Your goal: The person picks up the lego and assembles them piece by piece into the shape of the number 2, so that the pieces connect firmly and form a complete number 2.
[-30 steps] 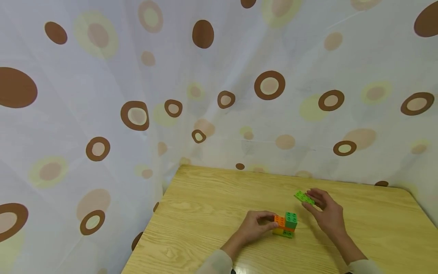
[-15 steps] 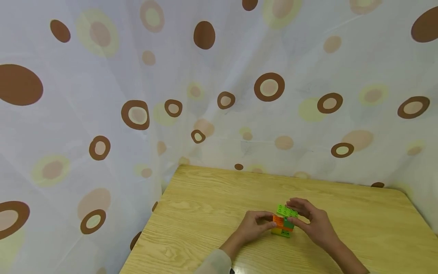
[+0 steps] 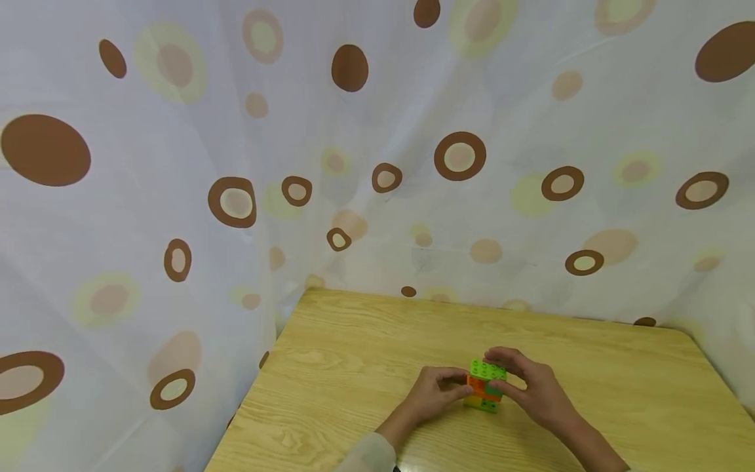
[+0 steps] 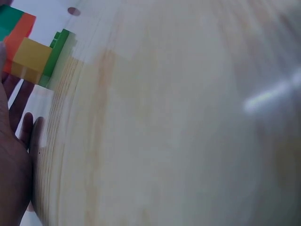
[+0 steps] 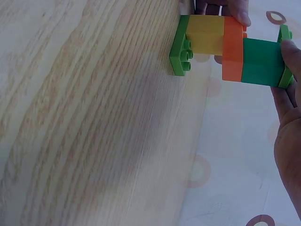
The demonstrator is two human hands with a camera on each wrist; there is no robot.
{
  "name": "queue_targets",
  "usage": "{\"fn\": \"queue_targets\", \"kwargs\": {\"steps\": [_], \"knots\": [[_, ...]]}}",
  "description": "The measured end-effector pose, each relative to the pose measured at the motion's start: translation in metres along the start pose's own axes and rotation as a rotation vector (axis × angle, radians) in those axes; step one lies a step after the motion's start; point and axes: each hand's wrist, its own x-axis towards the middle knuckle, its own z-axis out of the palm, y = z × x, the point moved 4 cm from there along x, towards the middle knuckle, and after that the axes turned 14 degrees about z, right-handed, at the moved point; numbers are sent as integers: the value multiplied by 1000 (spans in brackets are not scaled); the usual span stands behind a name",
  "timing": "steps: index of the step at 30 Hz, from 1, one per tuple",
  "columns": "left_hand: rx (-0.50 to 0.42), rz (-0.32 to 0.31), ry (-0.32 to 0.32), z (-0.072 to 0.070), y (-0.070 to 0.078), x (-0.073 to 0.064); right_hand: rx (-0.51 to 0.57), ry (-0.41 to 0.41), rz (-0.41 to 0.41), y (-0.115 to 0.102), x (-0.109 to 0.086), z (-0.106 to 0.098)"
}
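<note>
A small stack of toy building bricks stands on the wooden table (image 3: 354, 360). From the bottom up, the right wrist view shows a thin green plate (image 5: 178, 54), a yellow brick (image 5: 205, 35), an orange brick (image 5: 232, 61) and a dark green brick (image 5: 261, 61). My left hand (image 3: 433, 393) pinches the orange brick from the left. With thumb and fingers, my right hand (image 3: 539, 390) holds a flat lime-green plate (image 3: 487, 370) right at the top of the dark green brick, its studs facing up. The left wrist view catches only part of the stack.
A white curtain (image 3: 383, 118) with brown and beige circles hangs behind the table and along its left side. The table's back edge (image 3: 448, 304) runs close to the curtain.
My right hand has carried the lime-green plate left and down, from beside the stack onto its top. My left hand has kept its hold on the orange brick.
</note>
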Motion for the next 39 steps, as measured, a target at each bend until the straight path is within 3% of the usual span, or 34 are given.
{"fn": "queue_targets", "kwargs": {"steps": [16,26,33,39], "knots": [[23,42,-2,-10,5,8,-56,-31,24,-7,15,-1],[35,53,13,-22,4,14,-46,0,-52,-10,30,2],[-18,57,-1,-11,-1,6,2,-6,69,0,14,7],[-58,43,12,0,1,-3,1,74,149,14,-8,11]]}}
